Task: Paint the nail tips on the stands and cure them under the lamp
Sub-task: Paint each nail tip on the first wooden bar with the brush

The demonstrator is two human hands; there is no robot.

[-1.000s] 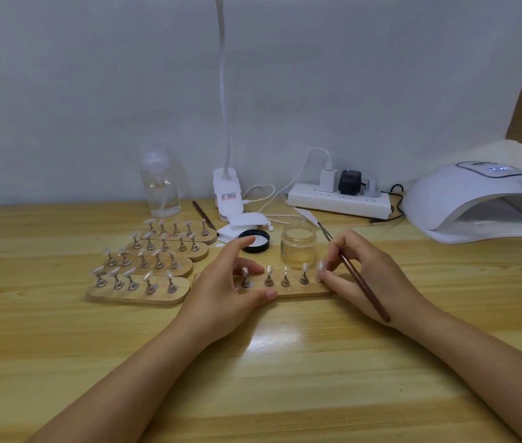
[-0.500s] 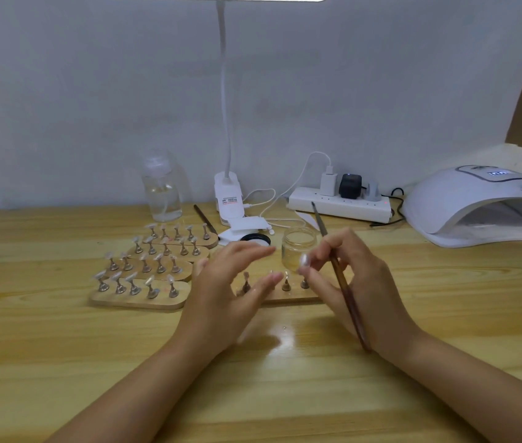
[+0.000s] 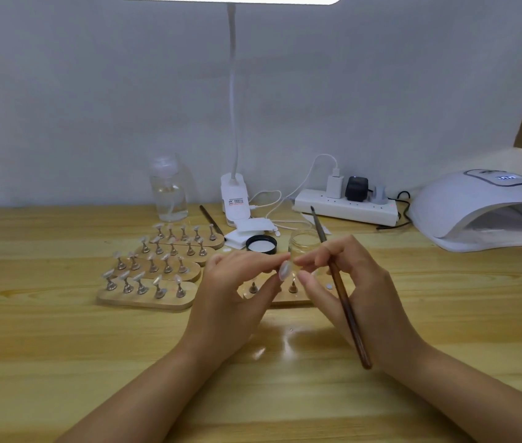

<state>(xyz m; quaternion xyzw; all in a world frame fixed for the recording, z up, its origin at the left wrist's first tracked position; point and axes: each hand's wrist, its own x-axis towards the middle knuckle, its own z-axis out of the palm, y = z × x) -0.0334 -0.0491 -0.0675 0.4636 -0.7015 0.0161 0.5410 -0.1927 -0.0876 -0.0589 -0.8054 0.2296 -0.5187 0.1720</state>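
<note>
My left hand (image 3: 230, 292) and my right hand (image 3: 355, 295) meet above a wooden stand (image 3: 288, 298) with small metal pegs. Between their fingertips is a clear nail tip (image 3: 284, 269), lifted off the stand; my left hand pinches it and my right fingertips touch it. My right hand also grips a brown brush (image 3: 338, 282), bristles pointing away from me. Several more wooden stands (image 3: 147, 298) with nail tips on pegs lie to the left. The white curing lamp (image 3: 489, 209) stands at the far right.
A small glass jar (image 3: 304, 243) stands just behind my hands, its black lid (image 3: 261, 244) beside it. A clear pump bottle (image 3: 168, 190), a desk lamp base (image 3: 235, 199), a second brush (image 3: 210, 218) and a power strip (image 3: 346, 207) line the back wall.
My left hand has let go of the stand and risen. My right hand has lifted a nail tip off the stand's right end, and both hands now hold it between them.
</note>
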